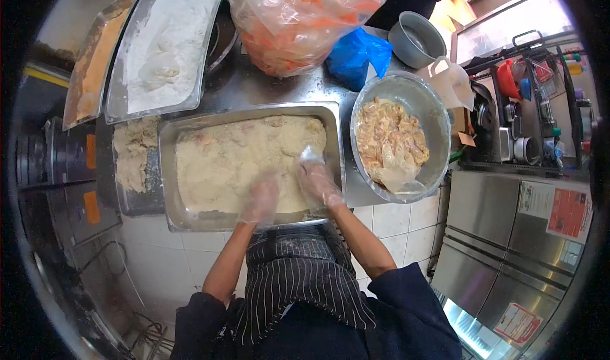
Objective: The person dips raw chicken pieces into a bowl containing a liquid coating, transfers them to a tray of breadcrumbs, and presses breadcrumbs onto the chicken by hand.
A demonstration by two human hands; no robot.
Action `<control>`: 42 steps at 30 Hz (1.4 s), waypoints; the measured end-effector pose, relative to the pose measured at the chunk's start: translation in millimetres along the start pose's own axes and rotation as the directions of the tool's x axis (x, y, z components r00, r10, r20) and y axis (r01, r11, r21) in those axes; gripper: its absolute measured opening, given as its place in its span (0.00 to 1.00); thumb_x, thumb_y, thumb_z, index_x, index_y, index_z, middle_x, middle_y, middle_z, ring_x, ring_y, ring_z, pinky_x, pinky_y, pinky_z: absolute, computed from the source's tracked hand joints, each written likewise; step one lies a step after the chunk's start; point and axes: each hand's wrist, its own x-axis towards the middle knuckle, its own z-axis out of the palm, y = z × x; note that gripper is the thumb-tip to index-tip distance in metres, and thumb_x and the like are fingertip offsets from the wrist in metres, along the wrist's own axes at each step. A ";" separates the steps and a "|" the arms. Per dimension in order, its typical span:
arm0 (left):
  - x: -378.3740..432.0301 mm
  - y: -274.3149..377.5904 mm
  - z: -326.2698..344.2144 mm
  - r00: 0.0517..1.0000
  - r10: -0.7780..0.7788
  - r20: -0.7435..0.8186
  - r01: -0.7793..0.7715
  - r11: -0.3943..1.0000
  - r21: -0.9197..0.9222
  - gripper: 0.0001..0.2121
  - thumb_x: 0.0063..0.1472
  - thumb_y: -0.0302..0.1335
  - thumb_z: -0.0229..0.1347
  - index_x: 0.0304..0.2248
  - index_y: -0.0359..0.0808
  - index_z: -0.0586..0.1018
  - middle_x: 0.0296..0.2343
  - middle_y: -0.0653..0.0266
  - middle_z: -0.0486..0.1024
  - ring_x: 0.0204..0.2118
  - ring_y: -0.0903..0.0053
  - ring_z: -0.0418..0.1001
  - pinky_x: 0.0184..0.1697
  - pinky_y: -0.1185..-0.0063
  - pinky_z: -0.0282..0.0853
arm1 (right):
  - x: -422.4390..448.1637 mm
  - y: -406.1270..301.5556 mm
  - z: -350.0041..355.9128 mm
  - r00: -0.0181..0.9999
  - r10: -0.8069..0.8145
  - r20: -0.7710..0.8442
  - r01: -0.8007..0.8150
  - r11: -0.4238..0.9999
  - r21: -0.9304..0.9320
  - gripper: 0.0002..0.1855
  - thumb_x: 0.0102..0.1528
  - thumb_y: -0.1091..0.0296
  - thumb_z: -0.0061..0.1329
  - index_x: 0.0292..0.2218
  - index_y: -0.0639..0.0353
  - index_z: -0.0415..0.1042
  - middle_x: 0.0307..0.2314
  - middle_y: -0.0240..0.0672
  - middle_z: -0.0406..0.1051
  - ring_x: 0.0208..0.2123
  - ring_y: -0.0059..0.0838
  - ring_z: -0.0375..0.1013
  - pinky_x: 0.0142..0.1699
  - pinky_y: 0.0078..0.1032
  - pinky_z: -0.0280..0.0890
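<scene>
Both hands wear clear plastic gloves and are over a deep steel pan (pixel 171 219) of pale breading crumbs (pixel 209 169). My left hand (pixel 261 198), blurred, is low over the crumbs near the pan's front edge; whether it holds anything cannot be told. My right hand (pixel 318 181) touches the crumbs near the pan's right wall, its fingers hidden by blur and glare. Pinkish pieces show partly through the crumbs. To the right of the pan stands a round metal bowl (pixel 441 136) of raw marinated meat pieces (pixel 391 136), with a clear plastic glove or bag on top of them.
Behind the pan are a tub of white flour (pixel 167 40), a tray of orange powder (pixel 95 69), a large plastic bag with orange contents (pixel 295 31), a blue bag (pixel 357 57) and a grey pot (pixel 417 39). Left of the pan, a tray (pixel 152 202) holds breaded pieces.
</scene>
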 end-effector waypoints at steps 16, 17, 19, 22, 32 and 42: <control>104.9 47.5 9.3 0.949 -0.002 -0.314 0.103 0.946 0.307 0.30 0.59 0.38 0.45 0.59 0.36 0.54 0.59 0.51 0.44 0.62 0.57 0.40 0.61 0.56 0.29 | 19.7 16.0 60.5 0.844 0.138 -0.518 -0.181 0.983 -0.033 0.16 0.53 0.61 0.44 0.42 0.57 0.66 0.41 0.47 0.64 0.45 0.48 0.62 0.49 0.43 0.56; 107.2 49.4 6.2 0.956 -0.017 -0.292 0.108 0.949 0.296 0.31 0.59 0.37 0.45 0.59 0.35 0.53 0.60 0.52 0.43 0.63 0.58 0.37 0.62 0.57 0.26 | 20.0 10.0 55.2 0.846 0.168 -0.505 -0.199 0.980 -0.008 0.16 0.53 0.61 0.44 0.42 0.57 0.66 0.41 0.47 0.64 0.44 0.48 0.63 0.48 0.43 0.57; 111.3 45.3 6.4 0.947 -0.003 -0.322 0.093 0.960 0.266 0.30 0.59 0.36 0.45 0.59 0.35 0.53 0.60 0.52 0.44 0.63 0.59 0.38 0.62 0.57 0.26 | 29.0 7.6 52.4 0.846 0.208 -0.492 -0.237 0.972 0.004 0.16 0.53 0.62 0.44 0.43 0.56 0.66 0.40 0.47 0.64 0.43 0.48 0.63 0.47 0.43 0.57; 112.1 37.7 2.6 0.944 -0.011 -0.329 0.087 0.972 0.218 0.30 0.59 0.35 0.45 0.59 0.33 0.52 0.59 0.50 0.47 0.63 0.59 0.40 0.62 0.58 0.28 | 41.0 8.1 51.1 0.848 0.199 -0.492 -0.254 0.966 -0.047 0.17 0.53 0.64 0.44 0.44 0.55 0.65 0.40 0.46 0.63 0.42 0.48 0.62 0.46 0.43 0.57; 54.4 27.0 23.7 0.967 -0.031 -0.253 0.128 0.917 0.377 0.30 0.59 0.34 0.46 0.58 0.29 0.52 0.58 0.47 0.49 0.61 0.54 0.43 0.62 0.58 0.31 | 26.9 10.6 40.2 0.934 0.300 -0.194 -0.283 0.953 0.111 0.20 0.54 0.60 0.42 0.47 0.56 0.64 0.44 0.48 0.63 0.46 0.50 0.61 0.50 0.47 0.55; 60.1 38.2 25.5 0.926 0.010 -0.378 0.143 0.916 0.374 0.32 0.58 0.39 0.47 0.57 0.31 0.54 0.58 0.51 0.48 0.61 0.55 0.44 0.62 0.58 0.33 | 8.1 20.9 60.9 0.934 0.125 -0.335 -0.153 0.986 -0.059 0.28 0.54 0.52 0.37 0.53 0.56 0.60 0.51 0.48 0.58 0.54 0.47 0.54 0.58 0.44 0.47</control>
